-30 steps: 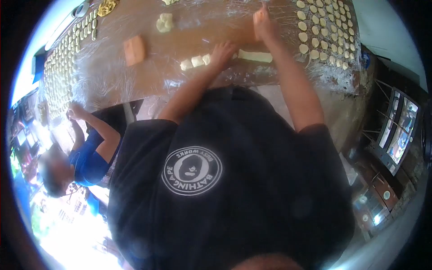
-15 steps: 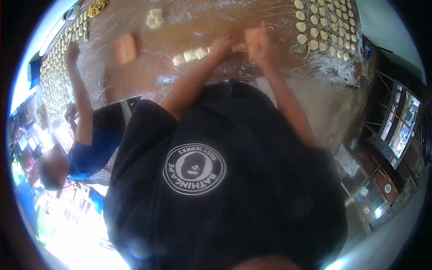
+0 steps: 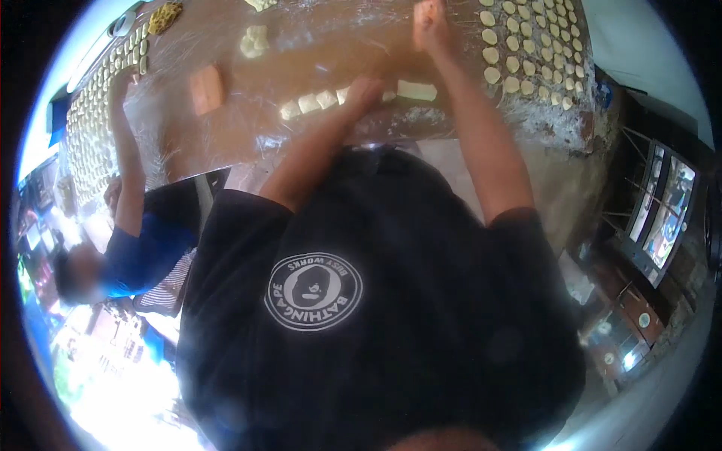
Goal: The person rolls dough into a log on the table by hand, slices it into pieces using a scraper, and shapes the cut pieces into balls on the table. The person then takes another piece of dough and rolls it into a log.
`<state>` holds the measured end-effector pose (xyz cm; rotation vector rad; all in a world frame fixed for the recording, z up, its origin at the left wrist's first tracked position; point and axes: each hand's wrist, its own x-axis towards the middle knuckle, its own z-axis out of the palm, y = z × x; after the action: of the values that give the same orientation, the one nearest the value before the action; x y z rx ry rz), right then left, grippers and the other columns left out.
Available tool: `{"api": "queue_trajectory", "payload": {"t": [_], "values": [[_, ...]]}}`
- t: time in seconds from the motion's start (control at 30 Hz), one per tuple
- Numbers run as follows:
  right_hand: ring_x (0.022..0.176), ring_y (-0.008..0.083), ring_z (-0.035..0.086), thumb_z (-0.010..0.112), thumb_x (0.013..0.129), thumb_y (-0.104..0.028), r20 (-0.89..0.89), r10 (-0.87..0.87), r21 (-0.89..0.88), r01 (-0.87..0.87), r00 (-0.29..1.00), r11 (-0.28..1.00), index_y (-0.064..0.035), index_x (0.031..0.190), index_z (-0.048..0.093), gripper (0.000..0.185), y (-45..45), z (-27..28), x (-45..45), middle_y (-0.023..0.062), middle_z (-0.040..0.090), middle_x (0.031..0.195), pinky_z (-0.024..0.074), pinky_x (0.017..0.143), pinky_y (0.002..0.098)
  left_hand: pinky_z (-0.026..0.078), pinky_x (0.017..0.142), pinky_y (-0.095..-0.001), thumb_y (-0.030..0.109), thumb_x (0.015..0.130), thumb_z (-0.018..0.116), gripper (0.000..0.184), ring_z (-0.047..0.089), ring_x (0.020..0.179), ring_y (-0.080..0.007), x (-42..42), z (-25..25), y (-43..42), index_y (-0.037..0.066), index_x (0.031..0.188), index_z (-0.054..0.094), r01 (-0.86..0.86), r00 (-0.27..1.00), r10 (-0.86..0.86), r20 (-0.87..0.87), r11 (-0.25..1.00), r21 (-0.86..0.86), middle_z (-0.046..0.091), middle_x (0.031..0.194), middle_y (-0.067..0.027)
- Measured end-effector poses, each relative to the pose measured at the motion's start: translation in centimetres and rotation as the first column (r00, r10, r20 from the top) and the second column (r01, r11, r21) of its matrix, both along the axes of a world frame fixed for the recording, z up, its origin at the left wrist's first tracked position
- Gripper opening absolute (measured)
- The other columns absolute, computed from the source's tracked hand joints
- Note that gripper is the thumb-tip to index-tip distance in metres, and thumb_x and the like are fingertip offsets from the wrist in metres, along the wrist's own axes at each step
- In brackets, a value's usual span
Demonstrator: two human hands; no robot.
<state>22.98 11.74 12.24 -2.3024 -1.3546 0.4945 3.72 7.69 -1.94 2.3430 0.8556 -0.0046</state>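
Observation:
On the brown tabletop (image 3: 316,64), a row of cut dough pieces (image 3: 308,103) lies in front of me, and a longer pale dough roll (image 3: 417,91) continues it to the right. My left hand (image 3: 365,92) is over the row, its fingers curled down around the dough and partly covering it. Farther out and to the right, my right hand (image 3: 432,34) is closed on an orange rectangular dough scraper (image 3: 426,15), raised clear of the dough roll. The right hand is a little blurred.
Another orange rectangular block (image 3: 207,89) and a dough lump (image 3: 254,42) lie farther left. Flattened dough rounds (image 3: 512,64) fill the right end. A co-worker's hand (image 3: 125,75) is near rows of dough pieces (image 3: 94,101) at the left, beside a yellow-brown mass (image 3: 164,18).
My right hand has lifted the dough scraper off the dough and away from me, uncovering the dough roll. My left hand stays at the row. The view has shifted slightly.

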Motion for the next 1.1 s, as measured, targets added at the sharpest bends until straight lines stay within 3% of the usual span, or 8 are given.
{"api": "queue_trajectory", "payload": {"t": [0.1,0.2,0.3,0.4,0.87,1.0,1.07,1.1], "values": [[0.092,0.0509,0.068,0.055,0.098,-0.032,0.084,0.021,0.011,-0.022,0.996,1.000,-0.0326,0.161,0.021,0.071,-0.8,-0.2,2.9,0.0304,0.070,0.104,0.0542,0.080,0.0589,0.046,0.099,-0.0514,0.039,0.074,0.086,0.064,0.059,0.117,-0.0364,0.2,1.8,-1.0,0.012,0.126,0.061,-0.181,0.973,0.129,0.193,0.942,0.282,0.061,0.123,-0.0129],[0.094,0.0517,0.067,0.059,0.094,-0.017,0.043,0.060,-0.154,-0.053,0.997,0.987,-0.0270,0.163,0.017,0.081,-2.6,1.6,4.4,0.0340,0.065,0.114,0.0547,0.080,0.0576,0.045,0.102,-0.0509,0.041,0.074,0.086,0.071,0.056,0.121,-0.0357,1.4,3.5,-0.8,0.013,0.132,0.057,-0.134,0.984,0.107,0.139,0.972,0.195,0.057,0.128,-0.0132],[0.089,0.0507,0.069,0.059,0.095,-0.016,0.103,0.096,0.014,-0.098,0.990,0.995,-0.0260,0.163,0.018,0.080,-5.0,1.4,4.1,0.0325,0.068,0.108,0.0544,0.077,0.0591,0.046,0.099,-0.0500,0.041,0.073,0.086,0.067,0.057,0.119,-0.0353,2.9,-0.7,-0.7,0.012,0.127,0.060,-0.134,0.960,0.046,0.278,0.943,0.305,0.060,0.124,-0.0131],[0.087,0.0507,0.070,0.058,0.096,-0.018,0.119,0.150,0.092,-0.162,0.981,0.983,-0.0264,0.163,0.018,0.078,-8.2,1.7,2.6,0.0300,0.071,0.098,0.0546,0.078,0.0585,0.047,0.095,-0.0495,0.038,0.072,0.086,0.059,0.060,0.114,-0.0365,2.9,0.6,-0.9,0.011,0.120,0.064,-0.077,0.973,0.047,0.226,0.989,0.124,0.063,0.117,-0.0128],[0.076,0.0485,0.070,0.060,0.096,-0.024,0.091,0.128,0.003,-0.129,0.988,0.992,-0.0224,0.163,0.017,0.080,-13.1,-0.9,-1.0,0.0263,0.072,0.087,0.0555,0.067,0.0550,0.048,0.095,-0.0496,0.042,0.072,0.085,0.059,0.059,0.113,-0.0394,3.2,3.8,-0.6,0.007,0.115,0.065,-0.105,0.972,0.074,0.225,0.986,0.129,0.063,0.118,-0.0168],[0.076,0.0489,0.070,0.060,0.096,-0.027,0.155,0.078,0.203,-0.109,0.985,0.973,-0.0221,0.163,0.018,0.079,-8.4,-2.8,-0.3,0.0267,0.071,0.090,0.0557,0.068,0.0546,0.047,0.101,-0.0500,0.045,0.073,0.083,0.063,0.057,0.125,-0.0356,4.8,2.3,-0.2,0.015,0.126,0.064,-0.127,0.979,0.121,0.167,0.992,0.025,0.060,0.134,-0.0164],[0.081,0.0489,0.070,0.058,0.097,-0.027,0.012,0.051,-0.013,-0.051,0.999,0.999,-0.0218,0.163,0.019,0.077,-2.5,-1.8,1.9,0.0272,0.071,0.093,0.0556,0.070,0.0550,0.047,0.100,-0.0485,0.043,0.073,0.084,0.065,0.058,0.122,-0.0366,4.2,-1.1,-0.4,0.014,0.127,0.062,-0.036,0.969,-0.005,0.247,0.986,0.162,0.061,0.129,-0.0151],[0.073,0.0418,0.064,0.053,0.101,-0.027,0.029,0.083,0.093,-0.086,0.996,0.992,-0.0196,0.163,0.020,0.070,-0.8,-1.8,3.3,0.0209,0.067,0.087,0.0529,0.065,0.0519,0.047,0.100,-0.0478,0.042,0.073,0.084,0.065,0.058,0.120,-0.0371,4.2,-1.9,-0.1,0.013,0.127,0.061,0.009,0.956,-0.078,0.282,0.971,0.238,0.061,0.126,-0.0144]]}}
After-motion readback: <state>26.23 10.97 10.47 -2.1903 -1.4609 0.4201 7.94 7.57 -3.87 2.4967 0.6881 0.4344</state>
